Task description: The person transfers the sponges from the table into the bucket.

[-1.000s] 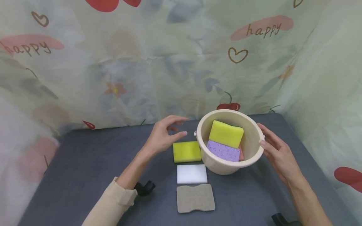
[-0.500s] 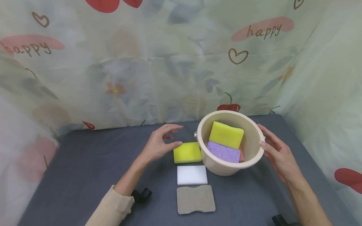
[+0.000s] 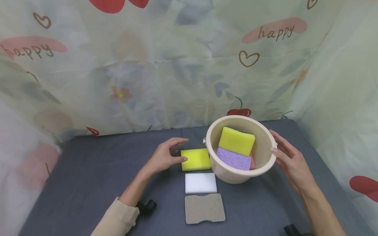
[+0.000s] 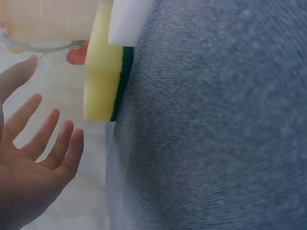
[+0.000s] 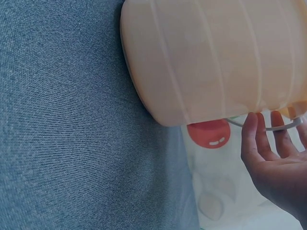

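Observation:
My left hand (image 3: 163, 157) hovers at the left end of a yellow sponge (image 3: 197, 160), its fingers and thumb spread around nothing. The left wrist view shows the same sponge (image 4: 101, 79) with a dark green scouring layer, apart from the hand (image 4: 41, 148). My right hand (image 3: 290, 160) touches the right side of a cream bucket (image 3: 231, 175) near the rim; its fingers (image 5: 249, 139) lie against the outer wall with a slight bend. Inside the bucket are another yellow sponge (image 3: 237, 140), a speckled purple sponge (image 3: 233, 159) and a partly hidden orange-pink piece (image 3: 252, 161).
A white block (image 3: 200, 183) and a grey-beige pad with notched long edges (image 3: 204, 208) lie in a column in front of the yellow sponge. The dark grey tabletop (image 3: 97, 177) ends at a printed curtain (image 3: 162, 82). A wire handle (image 5: 283, 127) hangs on the bucket.
My left hand has come down and slightly left, from above the loose yellow sponge to its left end. The right hand and the bucket have stayed in place.

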Motion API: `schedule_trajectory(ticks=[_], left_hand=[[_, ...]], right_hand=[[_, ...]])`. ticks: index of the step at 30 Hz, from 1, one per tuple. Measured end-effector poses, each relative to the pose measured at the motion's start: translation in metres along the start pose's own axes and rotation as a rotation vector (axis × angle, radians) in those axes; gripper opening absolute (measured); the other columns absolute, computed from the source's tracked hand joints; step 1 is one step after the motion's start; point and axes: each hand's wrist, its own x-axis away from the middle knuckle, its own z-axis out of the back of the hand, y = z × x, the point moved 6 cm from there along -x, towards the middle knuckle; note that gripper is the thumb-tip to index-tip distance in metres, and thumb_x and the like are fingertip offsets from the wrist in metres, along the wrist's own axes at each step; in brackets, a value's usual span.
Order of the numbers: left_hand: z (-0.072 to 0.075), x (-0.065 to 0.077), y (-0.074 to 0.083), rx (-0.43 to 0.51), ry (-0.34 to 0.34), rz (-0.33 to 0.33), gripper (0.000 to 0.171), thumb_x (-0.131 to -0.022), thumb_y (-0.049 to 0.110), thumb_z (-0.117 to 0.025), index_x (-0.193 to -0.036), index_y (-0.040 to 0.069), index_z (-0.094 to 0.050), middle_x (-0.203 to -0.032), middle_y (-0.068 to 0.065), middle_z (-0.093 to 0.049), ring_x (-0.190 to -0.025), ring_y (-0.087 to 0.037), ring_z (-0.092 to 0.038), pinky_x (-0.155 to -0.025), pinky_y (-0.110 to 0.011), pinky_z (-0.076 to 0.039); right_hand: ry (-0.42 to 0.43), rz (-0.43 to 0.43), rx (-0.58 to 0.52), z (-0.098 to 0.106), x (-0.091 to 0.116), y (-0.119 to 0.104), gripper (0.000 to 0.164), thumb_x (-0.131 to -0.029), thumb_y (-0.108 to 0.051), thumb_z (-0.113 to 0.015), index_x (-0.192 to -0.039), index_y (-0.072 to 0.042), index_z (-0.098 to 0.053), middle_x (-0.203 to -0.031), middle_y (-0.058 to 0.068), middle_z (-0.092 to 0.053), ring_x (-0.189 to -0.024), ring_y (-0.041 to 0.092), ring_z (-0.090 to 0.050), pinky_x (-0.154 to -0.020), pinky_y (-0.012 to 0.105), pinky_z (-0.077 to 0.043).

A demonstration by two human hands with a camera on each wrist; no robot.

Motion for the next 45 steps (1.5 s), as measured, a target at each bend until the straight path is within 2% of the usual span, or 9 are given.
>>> schedule_trajectory(ticks=[6,8,17,27,35,39,45], left_hand=[[-0.007,0.003,-0.009,0.031,-0.06,0.064,0.07,-0.081,0.016,-0.084,-0.145,0.016,-0.053,-0.142,-0.009,-0.053,-0.126,-0.028,-0.054,-0.099,-0.044,-0.048],[-0.01,0.003,-0.013,0.018,-0.088,0.077,0.072,-0.082,0.018,-0.083,-0.146,0.015,-0.051,-0.143,-0.008,-0.053,-0.128,-0.026,-0.052,-0.1,-0.042,-0.047],[-0.017,0.004,-0.016,0.012,-0.179,0.063,0.075,-0.081,0.02,-0.084,-0.147,0.014,-0.049,-0.146,-0.003,-0.051,-0.13,-0.025,-0.049,-0.103,-0.043,-0.045],[-0.023,0.003,-0.015,-0.113,-0.179,0.06,0.075,-0.08,0.025,-0.085,-0.145,0.014,-0.052,-0.142,-0.006,-0.053,-0.126,-0.023,-0.052,-0.099,-0.042,-0.047],[-0.03,-0.001,-0.012,-0.195,-0.179,0.049,0.079,-0.078,0.026,-0.087,-0.146,0.011,-0.05,-0.143,-0.009,-0.053,-0.132,-0.028,-0.048,-0.106,-0.048,-0.04],[-0.033,-0.003,-0.011,-0.218,-0.168,0.046,0.079,-0.077,0.025,-0.087,-0.146,0.011,-0.051,-0.141,-0.01,-0.054,-0.129,-0.029,-0.05,-0.104,-0.049,-0.041],[-0.033,-0.001,-0.009,-0.205,-0.147,0.056,0.077,-0.076,0.022,-0.088,-0.144,0.012,-0.053,-0.137,-0.01,-0.057,-0.124,-0.028,-0.053,-0.102,-0.048,-0.043]], right_hand=[[0.003,0.01,0.005,0.0,0.0,0.0,0.057,-0.102,-0.015,-0.057,-0.155,-0.018,-0.037,-0.156,0.002,-0.037,-0.123,0.002,-0.05,-0.088,0.014,-0.048],[0.003,0.016,0.006,0.001,0.0,0.0,0.057,-0.102,-0.015,-0.057,-0.155,-0.018,-0.037,-0.156,0.002,-0.037,-0.124,0.002,-0.05,-0.088,0.014,-0.048],[0.003,0.023,0.008,0.001,0.001,0.0,0.057,-0.102,-0.014,-0.056,-0.155,-0.017,-0.037,-0.156,0.003,-0.037,-0.124,0.002,-0.051,-0.088,0.015,-0.048],[-0.004,0.026,-0.017,0.0,0.001,0.0,0.056,-0.102,-0.013,-0.056,-0.155,-0.016,-0.037,-0.156,0.002,-0.037,-0.124,0.002,-0.05,-0.088,0.015,-0.048],[0.005,0.019,0.011,0.0,0.0,0.0,0.057,-0.102,-0.016,-0.057,-0.155,-0.018,-0.036,-0.158,0.003,-0.035,-0.124,0.0,-0.05,-0.088,0.014,-0.048],[0.009,0.02,0.031,0.0,0.0,0.0,0.057,-0.102,-0.017,-0.056,-0.155,-0.019,-0.036,-0.158,0.004,-0.034,-0.124,0.0,-0.05,-0.088,0.014,-0.048],[0.013,0.017,-0.017,-0.001,0.0,0.001,0.056,-0.102,-0.016,-0.056,-0.155,-0.017,-0.037,-0.157,0.003,-0.037,-0.124,0.001,-0.05,-0.088,0.014,-0.048]])
